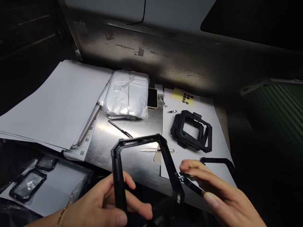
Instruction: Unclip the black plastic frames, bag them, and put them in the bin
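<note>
My left hand (101, 201) is wrapped round the left side of a black plastic frame (119, 176), which it holds up and tilted over the near edge of the bench. The frame has cut corners and a ribbed inner wall; its lowest part is dark and blurred. In my right hand (220, 192), between thumb and fingers, is a small shiny nail clipper (193, 185). Its jaw end is at the right side of the frame, and I cannot tell whether it bites into the plastic. Beyond my right hand, another black frame (219, 160) lies partly hidden on white paper.
Several stacked black frames (193, 130) lie on a white sheet (168, 138), near a small metal piece (172, 111) and a yellow note (177, 94). A box cutter (156, 150), pen (120, 128), phone (152, 98), wrapped plastic bags (126, 94), paper stack (59, 104) and bagged frame (28, 186) surround them.
</note>
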Demonstrator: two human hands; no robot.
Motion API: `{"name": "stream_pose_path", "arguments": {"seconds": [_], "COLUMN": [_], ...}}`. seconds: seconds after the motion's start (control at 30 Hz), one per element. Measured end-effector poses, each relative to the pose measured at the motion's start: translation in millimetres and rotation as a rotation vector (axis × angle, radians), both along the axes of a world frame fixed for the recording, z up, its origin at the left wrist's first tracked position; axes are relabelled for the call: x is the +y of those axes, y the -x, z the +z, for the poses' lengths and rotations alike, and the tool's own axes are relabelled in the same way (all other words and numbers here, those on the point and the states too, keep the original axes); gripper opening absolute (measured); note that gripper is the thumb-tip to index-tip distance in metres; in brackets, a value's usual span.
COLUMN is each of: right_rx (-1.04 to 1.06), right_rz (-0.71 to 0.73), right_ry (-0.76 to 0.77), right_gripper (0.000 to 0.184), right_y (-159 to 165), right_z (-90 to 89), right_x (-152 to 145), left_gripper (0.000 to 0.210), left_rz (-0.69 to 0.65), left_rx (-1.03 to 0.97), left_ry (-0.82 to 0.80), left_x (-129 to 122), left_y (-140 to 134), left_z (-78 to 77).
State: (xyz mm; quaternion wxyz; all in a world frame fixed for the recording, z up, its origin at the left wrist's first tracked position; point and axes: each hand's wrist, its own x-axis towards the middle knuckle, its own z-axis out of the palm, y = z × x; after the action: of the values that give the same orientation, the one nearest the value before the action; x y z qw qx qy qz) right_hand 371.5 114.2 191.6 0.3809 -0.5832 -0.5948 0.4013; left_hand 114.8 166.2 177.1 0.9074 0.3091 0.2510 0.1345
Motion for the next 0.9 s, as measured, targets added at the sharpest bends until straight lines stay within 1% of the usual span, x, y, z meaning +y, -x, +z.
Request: {"name": "stream_pose_path", "arguments": {"seconds": [0.07, 0.1, 0.13, 0.17, 0.2, 0.23, 0.27, 0.3, 0.33, 0.37, 0.43, 0.47, 0.5, 0.53, 0.57, 0.6, 0.63, 0.67, 0.73, 0.8, 0.83, 0.9], "right_rx": [0.239, 0.384, 0.53, 0.649, 0.73, 0.775, 0.794, 0.791, 0.773, 0.739, 0.598, 0.489, 0.368, 0.253, 0.154, 0.078, 0.017, -0.043, -0.195, -0.343, -0.392, -0.452], "right_rz": [-0.082, -0.111, -0.127, -0.141, -0.16, -0.172, -0.172, -0.154, -0.112, -0.04, 0.172, 0.291, 0.395, 0.483, 0.544, 0.572, 0.565, 0.519, 0.351, 0.21, 0.188, 0.237], "right_ry": [0.106, 0.169, 0.214, 0.24, 0.246, 0.234, 0.212, 0.196, 0.195, 0.205, 0.233, 0.235, 0.229, 0.221, 0.209, 0.194, 0.173, 0.14, 0.025, -0.121, -0.191, -0.276], "right_gripper": [0.023, 0.024, 0.024, 0.024, 0.024, 0.024, 0.023, 0.023, 0.023, 0.024, 0.024, 0.023, 0.022, 0.02, 0.019, 0.018, 0.018, 0.018, 0.017, 0.021, 0.022, 0.02], "right_y": [3.6, 9.2, 16.0, 22.4, 27.0, 28.8, 27.2, 22.4, 14.9, 5.8, -12.7, -20.2, -25.6, -28.8, -29.8, -28.9, -26.4, -22.7, -12.5, 0.2, 7.1, 21.1], "right_z": [-16.1, -23.9, -31.1, -37.2, -41.9, -45.1, -46.6, -46.2, -44.1, -40.5, -30.5, -25.1, -20.1, -15.9, -12.5, -9.7, -7.4, -5.1, 1.1, 10.1, 15.5, 26.6], "right_x": [3.0, 5.6, 8.9, 12.6, 16.5, 20.4, 24.1, 27.5, 30.5, 33.4, 39.7, 43.3, 46.9, 50.3, 53.0, 54.4, 54.2, 52.2, 43.1, 30.1, 23.4, 12.2], "left_gripper": [0.016, 0.015, 0.015, 0.015, 0.013, 0.012, 0.013, 0.017, 0.023, 0.027, 0.029, 0.039, 0.053, 0.06, 0.06, 0.055, 0.049, 0.047, 0.048, 0.057, 0.061, 0.066], "left_rz": [0.16, 0.223, 0.266, 0.281, 0.262, 0.205, 0.127, 0.05, -0.003, -0.025, -0.011, -0.014, -0.049, -0.106, -0.173, -0.223, -0.249, -0.252, -0.218, -0.193, -0.208, -0.24], "left_rx": [-0.03, -0.039, -0.042, -0.049, -0.06, -0.077, -0.098, -0.118, -0.117, -0.105, -0.073, -0.071, -0.097, -0.141, -0.191, -0.228, -0.254, -0.268, -0.229, -0.122, -0.056, 0.048], "left_ry": [-0.12, -0.173, -0.211, -0.247, -0.277, -0.299, -0.308, -0.292, -0.243, -0.161, 0.065, 0.17, 0.248, 0.29, 0.299, 0.28, 0.238, 0.19, 0.075, -0.015, -0.037, -0.034], "left_x": [-2.2, -3.8, -5.5, -7.2, -8.7, -9.8, -10.5, -10.4, -9.3, -7.0, 1.1, 6.5, 12.1, 17.4, 21.7, 24.6, 25.7, 25.0, 19.0, 9.1, 3.9, -5.4], "left_y": [-9.0, -15.1, -21.5, -27.7, -33.1, -37.0, -39.2, -39.7, -38.6, -36.3, -30.3, -27.4, -25.1, -23.3, -22.0, -20.9, -19.7, -18.2, -14.0, -8.9, -6.5, -2.5], "left_z": [-7.0, -10.4, -13.1, -15.1, -16.6, -17.8, -19.2, -21.1, -23.6, -26.7, -32.8, -34.8, -35.6, -34.9, -32.9, -29.7, -25.7, -21.1, -11.5, -2.8, 0.7, 5.3]}}
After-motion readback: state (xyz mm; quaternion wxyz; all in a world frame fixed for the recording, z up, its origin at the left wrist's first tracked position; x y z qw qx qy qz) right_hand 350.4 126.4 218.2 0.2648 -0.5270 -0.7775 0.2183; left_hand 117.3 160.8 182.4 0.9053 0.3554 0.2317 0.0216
